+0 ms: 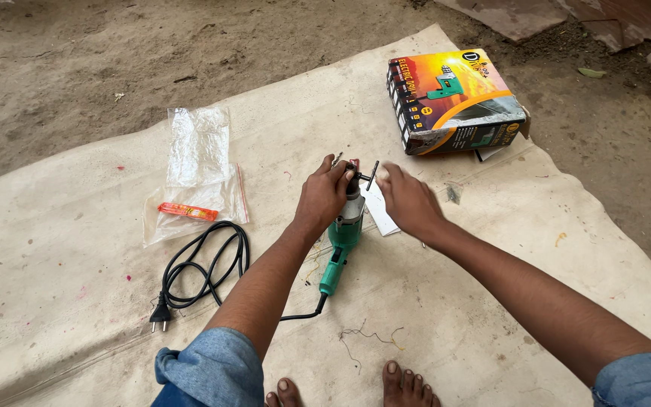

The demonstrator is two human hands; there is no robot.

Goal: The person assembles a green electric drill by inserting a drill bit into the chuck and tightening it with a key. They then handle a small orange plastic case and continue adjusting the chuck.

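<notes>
So the green drill [343, 240] is lying on a pale cloth sheet [491, 249] spread over bare dirt ground, nose pointing away from the person, cord end toward their feet. Makes sense to me: the sheet keeps grit out of the tool, and lying flat means nothing has to carry its weight.

Left hand [322, 197] is wrapped over the front end, fingers clenched around the chuck area, looks like it's there to stop that part turning or rolling. Right hand [408, 200] is just beside it, fingertips pinching a small dark T-shaped key [369, 174] that sits at the side of the chuck. Can't tell if the key's teeth are actually seated, the hands cover that bit.

The black cord [205, 271] runs back from the handle and lies coiled to the left with the plug [160, 314] loose on the sheet, not in any socket, which is how you'd want it with fingers that close to the chuck.

Other stuff is parked out of the way: the orange drill box [453, 102] at the far edge of the sheet, a clear plastic bag [197, 169] with a small orange packet [187, 212] on the left, and a white paper slip [380, 211] under the right hand. Bare toes at the bottom edge.
</notes>
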